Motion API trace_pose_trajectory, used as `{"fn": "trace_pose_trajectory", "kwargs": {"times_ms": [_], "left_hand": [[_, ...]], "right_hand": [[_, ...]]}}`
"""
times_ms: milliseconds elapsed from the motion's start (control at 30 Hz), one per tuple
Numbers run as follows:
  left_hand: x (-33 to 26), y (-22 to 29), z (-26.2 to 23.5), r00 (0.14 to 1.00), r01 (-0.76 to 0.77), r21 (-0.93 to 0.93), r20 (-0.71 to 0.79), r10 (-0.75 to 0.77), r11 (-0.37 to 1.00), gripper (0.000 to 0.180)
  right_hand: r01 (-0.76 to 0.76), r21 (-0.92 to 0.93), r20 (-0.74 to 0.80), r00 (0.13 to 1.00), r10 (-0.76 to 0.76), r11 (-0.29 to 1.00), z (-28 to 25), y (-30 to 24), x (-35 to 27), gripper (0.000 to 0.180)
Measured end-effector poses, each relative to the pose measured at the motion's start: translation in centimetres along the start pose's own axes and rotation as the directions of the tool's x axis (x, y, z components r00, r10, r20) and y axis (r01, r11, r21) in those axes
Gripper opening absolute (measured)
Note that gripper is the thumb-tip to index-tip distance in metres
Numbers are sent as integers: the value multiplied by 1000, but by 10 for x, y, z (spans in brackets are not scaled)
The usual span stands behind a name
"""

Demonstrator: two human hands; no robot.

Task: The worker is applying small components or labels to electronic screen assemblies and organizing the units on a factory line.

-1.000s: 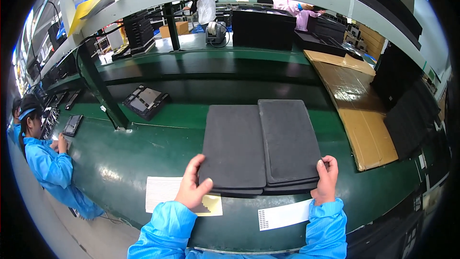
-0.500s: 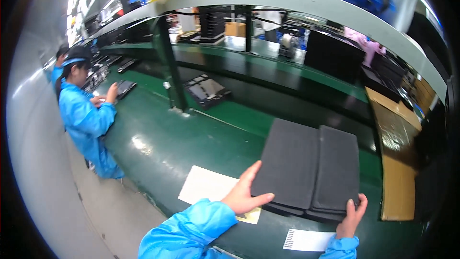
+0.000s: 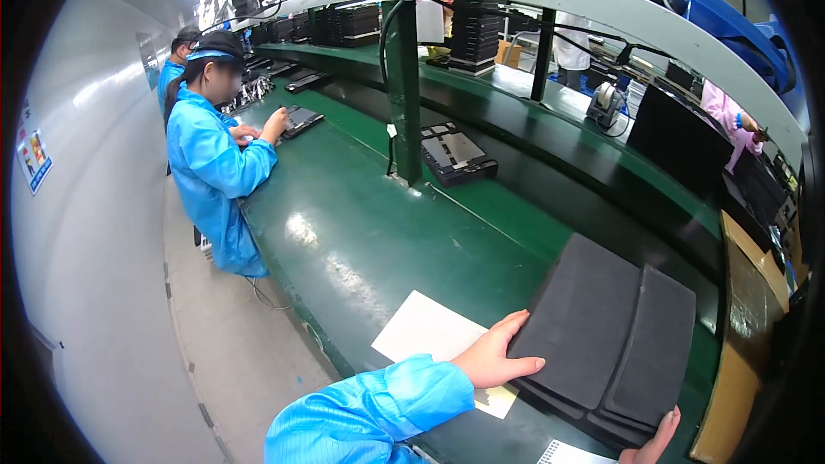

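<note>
A stack of dark grey, foam-like slabs [image 3: 577, 322] sits at the right front of the green workbench [image 3: 361, 232]. Its top is split by a seam into a wide left piece and a narrower right piece. My left hand [image 3: 497, 354] grips the stack's left edge, thumb over the near corner and fingers along the side. At the near right corner my right hand [image 3: 657, 440] presses against the stack; the lower picture edge cuts much of it off. Beneath my left wrist lies a white sheet [image 3: 423, 323], with a pale yellow slip [image 3: 497, 401] beside it.
A black device tray [image 3: 455, 155] lies beyond a green post [image 3: 402, 103]. Brown cardboard [image 3: 730, 378] stands along the right. A co-worker in blue [image 3: 219, 150] handles a dark flat device [image 3: 301, 120] at the far left. A white printed sheet [image 3: 563, 454] lies near the front edge.
The view has turned left, so the bench, co-worker and stack appear farther right. Both hands stay on the stack, and less of my right hand shows.
</note>
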State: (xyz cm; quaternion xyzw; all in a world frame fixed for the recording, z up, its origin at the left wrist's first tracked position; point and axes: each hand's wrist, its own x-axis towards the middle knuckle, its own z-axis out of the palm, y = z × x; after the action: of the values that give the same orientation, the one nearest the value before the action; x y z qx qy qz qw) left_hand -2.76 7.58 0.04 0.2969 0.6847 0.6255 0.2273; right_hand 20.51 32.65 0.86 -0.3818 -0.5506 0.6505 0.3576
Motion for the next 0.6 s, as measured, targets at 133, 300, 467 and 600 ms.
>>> {"fn": "trace_pose_trajectory", "kwargs": {"times_ms": [133, 300, 467, 600], "left_hand": [[-5, 10, 1, 998, 65, -109, -1, -66, 992, 86], [-6, 13, 0, 996, -91, 101, -1, 92, 991, 83], [-1, 15, -4, 998, -58, 117, 9, 57, 991, 82], [1, 15, -1, 998, -67, 106, 21, 65, 992, 82]], "right_hand": [[125, -146, 115, 987, -109, 981, -21, 11, 6, 50], [268, -415, 78, 963, -259, 870, -26, 21, 14, 46], [55, -91, -78, 995, -62, 994, 4, 6, 11, 46], [71, 44, -209, 976, -60, 997, 10, 1, 19, 43]]}}
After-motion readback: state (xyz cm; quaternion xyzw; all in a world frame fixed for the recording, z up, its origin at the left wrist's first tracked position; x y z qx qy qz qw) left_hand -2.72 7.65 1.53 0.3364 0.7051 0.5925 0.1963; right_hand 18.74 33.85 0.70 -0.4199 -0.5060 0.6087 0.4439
